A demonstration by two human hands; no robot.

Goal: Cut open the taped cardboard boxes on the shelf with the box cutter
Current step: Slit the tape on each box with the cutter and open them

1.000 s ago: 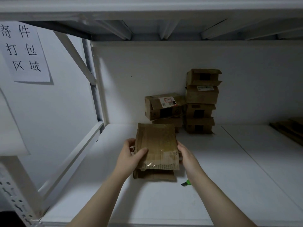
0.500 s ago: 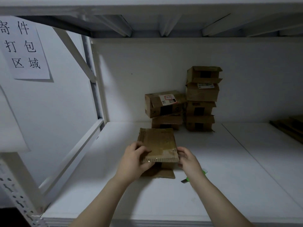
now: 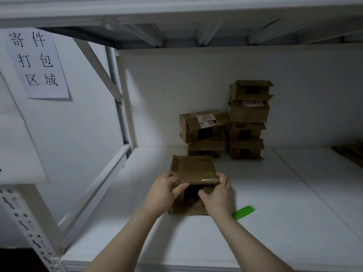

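Note:
A small brown cardboard box (image 3: 194, 168) sits on the white shelf (image 3: 275, 203) in front of me, its top flap lowered nearly flat and the front open and dark. My left hand (image 3: 165, 190) pinches the flap's front left edge. My right hand (image 3: 217, 195) grips the box's right front corner, thumb at the opening. The green box cutter (image 3: 244, 211) lies on the shelf just right of my right wrist, held by neither hand.
Several cardboard boxes stand stacked against the back wall: a tall stack (image 3: 248, 120) and a shorter stack (image 3: 204, 132) to its left. Flat cardboard (image 3: 351, 152) lies at the far right. A paper sign (image 3: 37, 63) hangs on the left wall beside the shelf's diagonal brace (image 3: 98, 67).
The flap stood raised a second ago and has come down nearly flat over the box. Both hands moved lower with it, and more of the green cutter shows beside my right wrist.

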